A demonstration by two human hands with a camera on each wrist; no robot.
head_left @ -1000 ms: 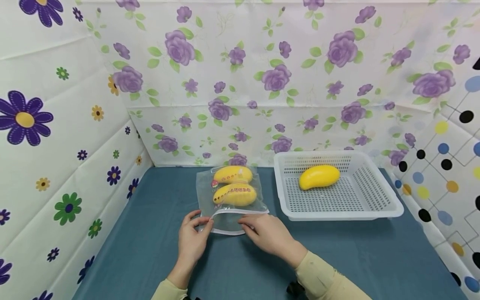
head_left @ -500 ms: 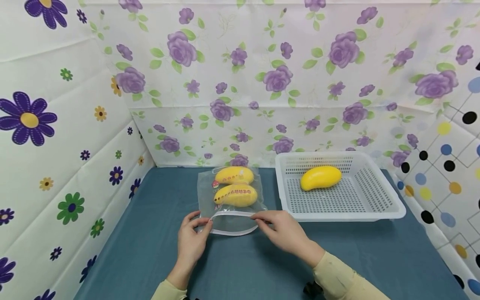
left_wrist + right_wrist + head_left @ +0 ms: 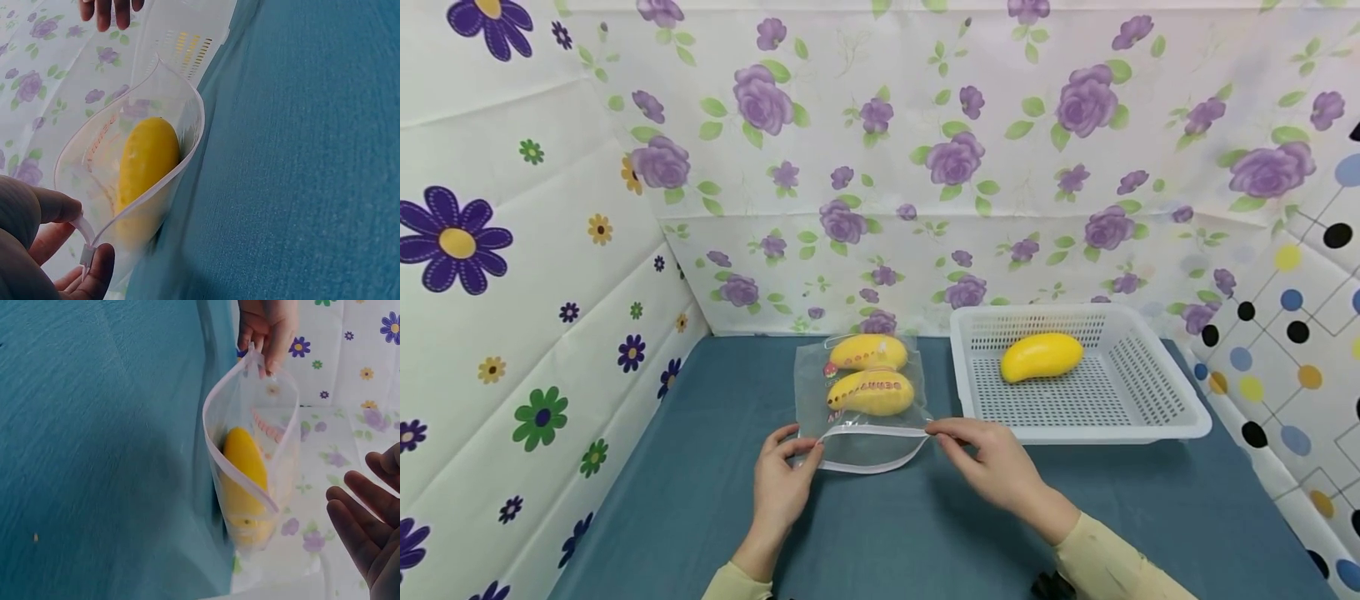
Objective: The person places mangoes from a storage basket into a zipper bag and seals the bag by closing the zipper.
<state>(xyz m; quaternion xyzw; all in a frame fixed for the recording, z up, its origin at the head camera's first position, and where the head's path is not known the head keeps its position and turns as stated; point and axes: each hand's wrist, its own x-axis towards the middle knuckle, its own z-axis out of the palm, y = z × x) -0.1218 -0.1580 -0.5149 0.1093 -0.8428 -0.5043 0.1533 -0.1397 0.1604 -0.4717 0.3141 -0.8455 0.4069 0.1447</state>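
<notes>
Blue table: bag lay mouth near, two mangoes left-to-right inside; left hand pinched it; right hand, grip unclear.

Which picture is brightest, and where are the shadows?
Head view: brightest, with a soft shadow on the blue cloth near the right hand. Left wrist view: dimmer, with the left hand looking dark. Right wrist view: dim too, with a broad, soft shadow on the cloth beside the bag.
</notes>
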